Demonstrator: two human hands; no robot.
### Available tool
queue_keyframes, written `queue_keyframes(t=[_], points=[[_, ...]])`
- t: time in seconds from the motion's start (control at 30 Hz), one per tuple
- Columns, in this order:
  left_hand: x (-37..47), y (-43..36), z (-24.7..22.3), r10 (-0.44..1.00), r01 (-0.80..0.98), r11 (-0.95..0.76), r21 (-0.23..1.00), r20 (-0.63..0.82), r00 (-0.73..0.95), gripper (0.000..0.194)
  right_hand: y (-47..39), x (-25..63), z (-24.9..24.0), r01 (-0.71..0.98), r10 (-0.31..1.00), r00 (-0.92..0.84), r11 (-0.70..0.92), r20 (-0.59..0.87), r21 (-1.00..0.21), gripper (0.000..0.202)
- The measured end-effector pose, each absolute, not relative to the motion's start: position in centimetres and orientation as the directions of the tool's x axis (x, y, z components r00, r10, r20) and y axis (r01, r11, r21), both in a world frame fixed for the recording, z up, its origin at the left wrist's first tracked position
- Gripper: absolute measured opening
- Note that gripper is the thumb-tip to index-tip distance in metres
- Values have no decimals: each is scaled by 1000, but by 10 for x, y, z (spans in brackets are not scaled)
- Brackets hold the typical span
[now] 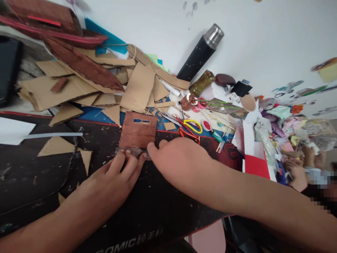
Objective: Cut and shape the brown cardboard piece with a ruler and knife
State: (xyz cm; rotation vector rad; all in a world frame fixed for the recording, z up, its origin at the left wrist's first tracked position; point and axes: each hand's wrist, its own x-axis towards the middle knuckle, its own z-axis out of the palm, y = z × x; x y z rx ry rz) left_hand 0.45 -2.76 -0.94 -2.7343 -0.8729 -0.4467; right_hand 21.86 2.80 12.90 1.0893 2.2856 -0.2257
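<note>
A brown-painted cardboard piece (138, 135) with a narrow slot near its top lies on the black mat. Across its lower edge runs a clear strip (134, 152), like a ruler. My left hand (118, 174) holds this strip down, its bent fingertips pressed along it. Just right of the card, my right hand (179, 156) is curled, with the thumb beside the strip's right end. Its other fingers are mostly hidden behind the hand, and whatever they hold is out of sight.
Cardboard scraps (138, 86) and brown boat-shaped pieces (81, 63) lie at the back left. Yellow-handled scissors (193, 126), a black thermos (197, 54) and a red-and-white box (254, 154) stand or lie rightward. Another person's hand (296, 172) shows at far right.
</note>
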Motion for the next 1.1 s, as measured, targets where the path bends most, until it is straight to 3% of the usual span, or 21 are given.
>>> queue_keyframes(t=[0.47,1.1], points=[[4,-29,-18,567,630,-764,-142,319,759,69,24,257,120,838,712,-468,546,-523,-7,41],[5,-28,-10,529,615,-756,-226,342,776,65,24,256,121,820,695,-467,571,-546,25,41]])
